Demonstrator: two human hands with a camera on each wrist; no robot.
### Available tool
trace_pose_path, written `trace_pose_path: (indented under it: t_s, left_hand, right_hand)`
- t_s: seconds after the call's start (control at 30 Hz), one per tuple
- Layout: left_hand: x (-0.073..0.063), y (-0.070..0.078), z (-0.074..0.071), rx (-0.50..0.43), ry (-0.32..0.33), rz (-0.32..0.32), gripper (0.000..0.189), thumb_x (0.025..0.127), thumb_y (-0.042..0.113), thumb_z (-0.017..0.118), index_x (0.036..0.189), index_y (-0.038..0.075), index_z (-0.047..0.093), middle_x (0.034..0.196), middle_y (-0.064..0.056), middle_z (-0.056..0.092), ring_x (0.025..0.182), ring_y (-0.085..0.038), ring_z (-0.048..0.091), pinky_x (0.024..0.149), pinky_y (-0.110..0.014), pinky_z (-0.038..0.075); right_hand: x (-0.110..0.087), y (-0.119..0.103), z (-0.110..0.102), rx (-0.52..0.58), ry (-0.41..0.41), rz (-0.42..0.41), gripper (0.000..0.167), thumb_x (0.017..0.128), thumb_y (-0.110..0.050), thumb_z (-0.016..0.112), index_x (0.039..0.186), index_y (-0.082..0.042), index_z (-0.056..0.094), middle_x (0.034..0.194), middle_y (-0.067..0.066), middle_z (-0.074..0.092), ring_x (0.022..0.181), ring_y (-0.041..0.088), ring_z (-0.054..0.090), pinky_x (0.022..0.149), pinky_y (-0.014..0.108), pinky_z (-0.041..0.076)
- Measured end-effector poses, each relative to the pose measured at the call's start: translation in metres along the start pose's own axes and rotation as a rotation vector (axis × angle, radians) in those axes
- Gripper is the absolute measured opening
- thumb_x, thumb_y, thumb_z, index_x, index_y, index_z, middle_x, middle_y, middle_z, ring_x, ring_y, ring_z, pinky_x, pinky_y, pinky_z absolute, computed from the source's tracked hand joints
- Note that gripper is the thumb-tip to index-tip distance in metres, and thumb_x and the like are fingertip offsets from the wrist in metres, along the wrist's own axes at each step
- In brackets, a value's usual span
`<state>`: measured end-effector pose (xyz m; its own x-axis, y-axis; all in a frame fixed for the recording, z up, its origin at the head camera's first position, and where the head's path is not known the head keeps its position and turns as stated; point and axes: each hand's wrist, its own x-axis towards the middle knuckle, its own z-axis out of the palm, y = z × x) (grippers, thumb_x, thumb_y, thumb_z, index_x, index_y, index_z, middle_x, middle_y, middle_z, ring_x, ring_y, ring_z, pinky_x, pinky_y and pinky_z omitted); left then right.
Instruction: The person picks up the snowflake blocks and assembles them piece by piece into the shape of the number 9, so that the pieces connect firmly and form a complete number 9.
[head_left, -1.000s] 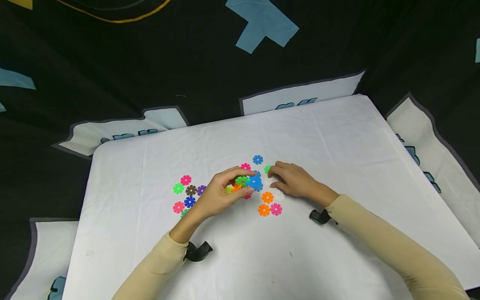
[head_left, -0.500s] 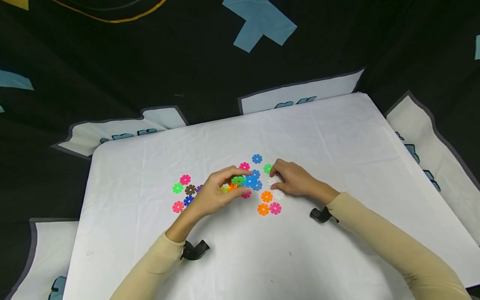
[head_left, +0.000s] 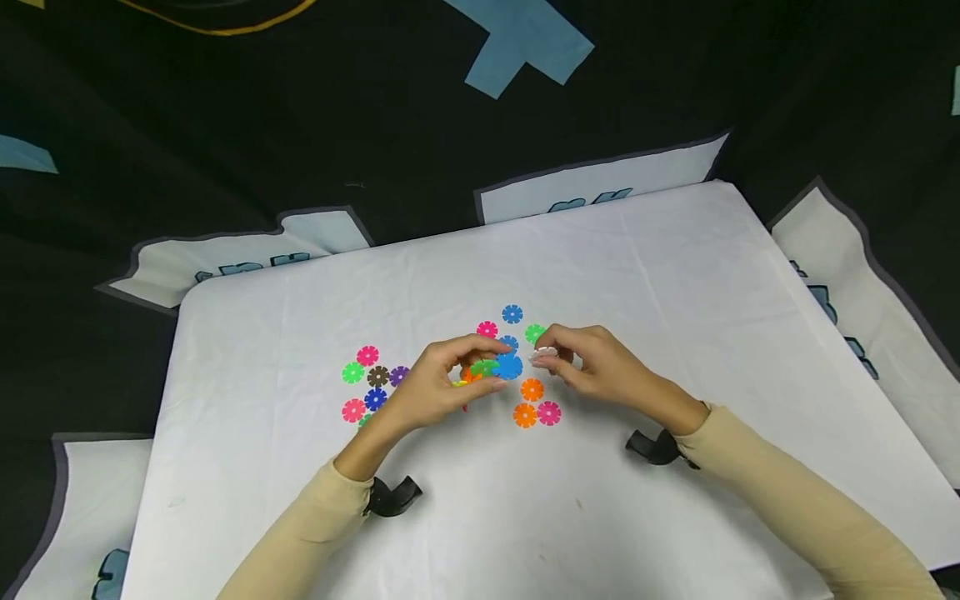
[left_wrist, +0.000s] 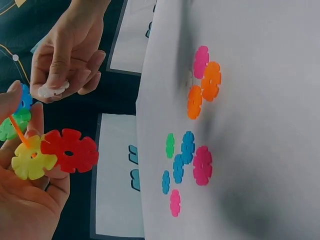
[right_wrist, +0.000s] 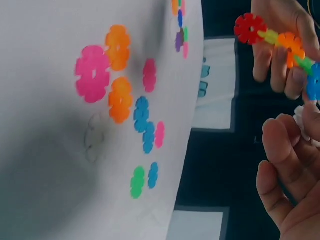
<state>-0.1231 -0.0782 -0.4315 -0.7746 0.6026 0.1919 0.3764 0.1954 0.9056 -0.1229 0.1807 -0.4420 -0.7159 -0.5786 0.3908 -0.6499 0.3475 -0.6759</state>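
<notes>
In the centre of the head frame, the left hand (head_left: 433, 387) has its grip closed around a chain of notched discs (head_left: 508, 367), held above the bench (head_left: 525, 500). In the left wrist view, this chain begins with a red disc (left_wrist: 82, 152), joined to a yellow disc (left_wrist: 25, 165); after them follow an orange, a green and a blue one.

Just right of the centre, the right hand (head_left: 596, 362) pinches a white disc (head_left: 545, 352) between the thumb and the fingers. The white disc is near the blue end of the chain and is seen almost from its edge.

Below the white disc in the head frame, two orange discs (head_left: 532, 389) and a pink disc (head_left: 549, 413) lie close together. A blue disc (head_left: 512, 314) and a green disc (head_left: 535, 333) lie above the hands. Left of the centre there is a mixed group of discs, including a brown disc (head_left: 378, 377) and a purple disc (head_left: 399, 377). In the right wrist view, a transparent disc (right_wrist: 89, 139) lies at the left. Behind the bench, a dark cloth (head_left: 300, 125) fills the upper part of the head frame.
</notes>
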Motion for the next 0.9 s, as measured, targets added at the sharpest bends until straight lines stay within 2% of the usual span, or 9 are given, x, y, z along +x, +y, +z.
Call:
trace_pose_path:
  t_s: [0.13, 0.3, 0.47, 0.67, 0.77, 0.9]
  left_hand:
    - [0.001, 0.003, 0.001, -0.001, -0.008, 0.000, 0.034, 0.085, 0.009, 0.076, 0.118, 0.009, 0.068, 0.100, -0.004, 0.072, 0.080, -0.015, 0.054, 0.072, -0.028, 0.047]
    - [0.000, 0.003, 0.001, 0.023, 0.004, -0.015, 0.034, 0.086, 0.011, 0.076, 0.119, 0.011, 0.069, 0.106, -0.002, 0.072, 0.081, -0.015, 0.054, 0.072, -0.029, 0.047]
    - [-0.001, 0.002, 0.001, 0.022, 0.002, -0.031, 0.034, 0.085, 0.009, 0.076, 0.118, 0.010, 0.070, 0.109, -0.002, 0.071, 0.081, -0.016, 0.054, 0.071, -0.026, 0.047]
    - [0.000, 0.003, 0.002, 0.019, -0.001, -0.051, 0.035, 0.085, 0.014, 0.077, 0.119, 0.012, 0.071, 0.111, -0.001, 0.072, 0.081, -0.016, 0.053, 0.070, -0.026, 0.045]
    - [0.000, 0.006, 0.002, -0.004, -0.005, -0.075, 0.035, 0.084, 0.016, 0.078, 0.118, 0.012, 0.072, 0.114, 0.000, 0.073, 0.086, -0.015, 0.056, 0.074, -0.025, 0.048]
    - [-0.001, 0.009, 0.003, -0.070, 0.000, -0.116, 0.035, 0.083, 0.015, 0.079, 0.117, 0.013, 0.073, 0.116, 0.001, 0.072, 0.103, -0.012, 0.064, 0.091, -0.030, 0.051]
  right_hand:
    - [0.002, -0.006, 0.002, -0.043, 0.005, -0.064, 0.032, 0.094, -0.040, 0.057, 0.096, -0.009, 0.064, 0.068, -0.003, 0.064, 0.059, 0.005, 0.053, 0.051, 0.018, 0.044]
    - [0.002, -0.010, 0.003, -0.059, 0.010, -0.078, 0.028, 0.095, -0.034, 0.059, 0.098, -0.007, 0.064, 0.067, -0.003, 0.061, 0.058, 0.007, 0.052, 0.052, 0.018, 0.045]
    - [0.002, -0.015, 0.003, -0.096, 0.007, -0.084, 0.036, 0.096, -0.039, 0.053, 0.104, -0.005, 0.064, 0.070, -0.002, 0.063, 0.060, 0.005, 0.053, 0.053, 0.020, 0.048]
    - [0.002, -0.017, 0.002, -0.161, 0.024, -0.159, 0.030, 0.098, -0.034, 0.056, 0.106, -0.005, 0.063, 0.067, -0.003, 0.059, 0.057, 0.005, 0.047, 0.052, 0.013, 0.040]
    - [0.002, -0.018, 0.002, -0.171, 0.042, -0.213, 0.032, 0.099, -0.034, 0.052, 0.100, -0.005, 0.065, 0.075, -0.001, 0.069, 0.055, 0.006, 0.047, 0.051, 0.011, 0.038]
    - [0.003, -0.019, 0.005, -0.143, 0.076, -0.259, 0.032, 0.100, -0.031, 0.051, 0.092, -0.003, 0.065, 0.089, 0.008, 0.076, 0.051, 0.007, 0.045, 0.050, 0.010, 0.036]
